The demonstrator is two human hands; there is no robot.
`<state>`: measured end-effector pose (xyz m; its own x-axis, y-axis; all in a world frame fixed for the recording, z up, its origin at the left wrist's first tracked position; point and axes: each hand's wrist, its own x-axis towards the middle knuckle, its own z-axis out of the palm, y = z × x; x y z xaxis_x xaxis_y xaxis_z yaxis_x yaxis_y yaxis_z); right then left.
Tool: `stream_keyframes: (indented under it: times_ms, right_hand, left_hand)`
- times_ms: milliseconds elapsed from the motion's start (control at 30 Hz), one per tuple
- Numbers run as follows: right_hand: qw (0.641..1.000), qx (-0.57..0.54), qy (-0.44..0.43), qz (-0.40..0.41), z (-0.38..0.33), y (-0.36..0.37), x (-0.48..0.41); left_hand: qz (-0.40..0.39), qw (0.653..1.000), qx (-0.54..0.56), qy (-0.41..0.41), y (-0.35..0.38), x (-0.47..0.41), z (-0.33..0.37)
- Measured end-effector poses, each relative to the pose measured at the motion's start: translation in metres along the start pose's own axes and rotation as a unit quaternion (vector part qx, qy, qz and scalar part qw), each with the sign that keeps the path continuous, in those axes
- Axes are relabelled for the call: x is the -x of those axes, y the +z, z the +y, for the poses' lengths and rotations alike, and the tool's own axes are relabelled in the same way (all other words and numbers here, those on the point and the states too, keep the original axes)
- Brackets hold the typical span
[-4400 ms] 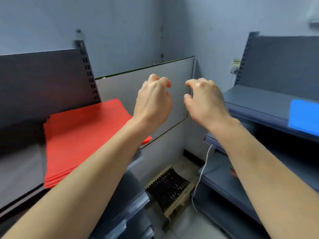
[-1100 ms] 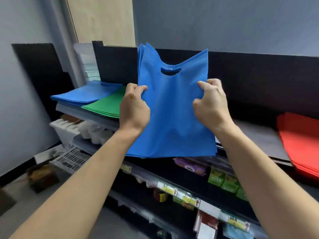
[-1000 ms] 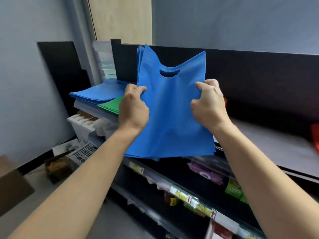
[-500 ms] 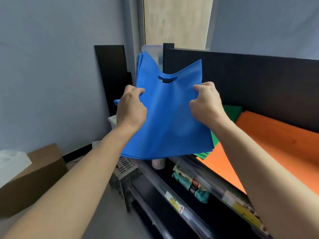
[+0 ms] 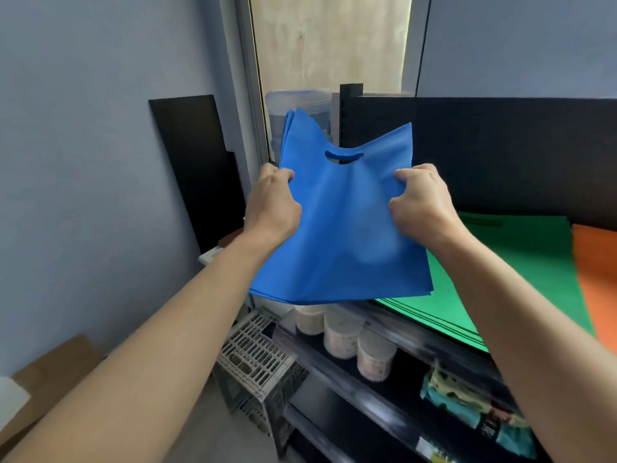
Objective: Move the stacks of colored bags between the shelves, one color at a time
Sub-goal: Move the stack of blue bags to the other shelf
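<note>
A stack of blue bags with a cut-out handle hangs in the air above the left end of the black shelf. My left hand grips its left edge and my right hand grips its right edge, both with curled fingers. To the right, a stack of green bags lies flat on the shelf top. A stack of orange bags lies beside the green one at the right edge of the view.
Round white tubs and packaged goods fill the lower shelf. A grey plastic crate stands on the floor at the shelf's left end. A cardboard box sits at the lower left. A black panel leans on the wall.
Both hands picked up the blue stack and keep their grip on it. The view has swung left along the shelf, so the green and orange stacks now lie to the right of the blue one.
</note>
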<state>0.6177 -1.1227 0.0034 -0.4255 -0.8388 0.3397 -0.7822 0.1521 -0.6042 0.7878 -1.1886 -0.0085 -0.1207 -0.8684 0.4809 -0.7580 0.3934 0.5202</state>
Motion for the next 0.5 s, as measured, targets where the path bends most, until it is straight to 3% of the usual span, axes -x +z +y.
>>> stream_keyframes:
  times_ms: [267, 500]
  right_hand:
    - [0.998, 0.032, 0.057, -0.005, -0.003, 0.038, -0.044]
    - [0.996, 0.069, 0.047, -0.023, 0.008, 0.067, -0.085]
  left_hand:
    - [-0.055, 0.998, 0.008, 0.025, 0.033, -0.067, -0.033]
    - [-0.092, 0.995, -0.009, 0.029, 0.059, -0.109, -0.057]
